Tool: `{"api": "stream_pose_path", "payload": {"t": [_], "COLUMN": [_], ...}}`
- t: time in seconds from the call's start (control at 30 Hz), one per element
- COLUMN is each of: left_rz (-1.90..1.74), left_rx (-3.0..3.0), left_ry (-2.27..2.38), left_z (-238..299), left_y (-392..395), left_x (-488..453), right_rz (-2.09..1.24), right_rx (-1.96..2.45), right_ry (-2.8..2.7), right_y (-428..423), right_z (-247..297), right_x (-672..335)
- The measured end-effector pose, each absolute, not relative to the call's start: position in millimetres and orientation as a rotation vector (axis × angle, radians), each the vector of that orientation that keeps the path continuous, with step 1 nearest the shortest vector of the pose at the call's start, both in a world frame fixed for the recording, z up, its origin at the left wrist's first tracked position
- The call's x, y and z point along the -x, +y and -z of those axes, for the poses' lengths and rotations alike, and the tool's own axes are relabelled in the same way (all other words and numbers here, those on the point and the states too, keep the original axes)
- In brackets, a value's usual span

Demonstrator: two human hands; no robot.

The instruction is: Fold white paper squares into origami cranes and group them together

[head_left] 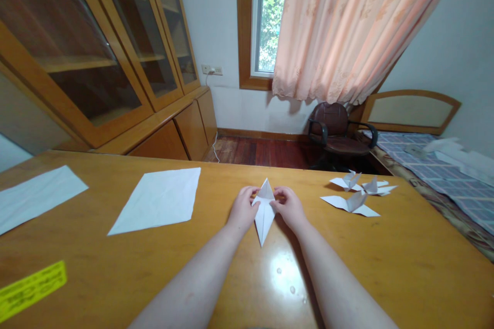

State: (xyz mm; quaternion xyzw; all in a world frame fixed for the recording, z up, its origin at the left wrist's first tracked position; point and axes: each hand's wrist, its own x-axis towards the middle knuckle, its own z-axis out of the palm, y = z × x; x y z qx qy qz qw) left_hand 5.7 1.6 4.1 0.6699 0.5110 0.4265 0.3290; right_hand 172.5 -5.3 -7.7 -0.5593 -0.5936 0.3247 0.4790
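A white folded paper (264, 216), shaped like a narrow diamond with a crease down its middle, is between my two hands above the wooden table (162, 272). My left hand (244, 206) grips its left corner, thumb on top and fingers curled behind. On the opposite corner, my right hand (288, 205) does the same. The upper point of the paper tilts away from me and looks greyer than the lower part. Fingertips behind the paper are partly hidden.
Several folded paper cranes (353, 202) stand at the table's right. To the left lie a white paper sheet (158, 200) and another sheet (38, 198). A yellow label (33, 288) is at the near left. Beyond are a glass-door cabinet (127, 51), an office chair (339, 131) and a bed (436, 164).
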Motion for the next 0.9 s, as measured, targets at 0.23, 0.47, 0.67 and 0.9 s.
{"api": "stream_pose_path", "payload": {"t": [0.23, 0.47, 0.67, 0.9], "left_rz": [-1.047, -0.921, -0.897, -0.956], "left_rx": [-1.778, -1.802, -1.778, -1.827], "left_ry": [1.413, 1.401, 1.356, 1.471], "left_z": [-9.0, -2.1, -1.2, 0.8], "left_y": [-0.3, 0.2, 0.1, 1.7], "left_x": [-5.4, -6.7, -7.3, -4.7], "right_rz": [-1.141, -1.151, -1.061, -0.864], "right_rx": [1.251, 1.228, 1.269, 1.415], "right_ry": [-1.247, -1.166, -1.181, -1.301], "right_y": [-3.3, -5.7, -4.7, -5.7], "right_z": [10.9, 2.4, 2.9, 5.8], "right_x": [-167.8, -167.0, -167.3, -171.2]}}
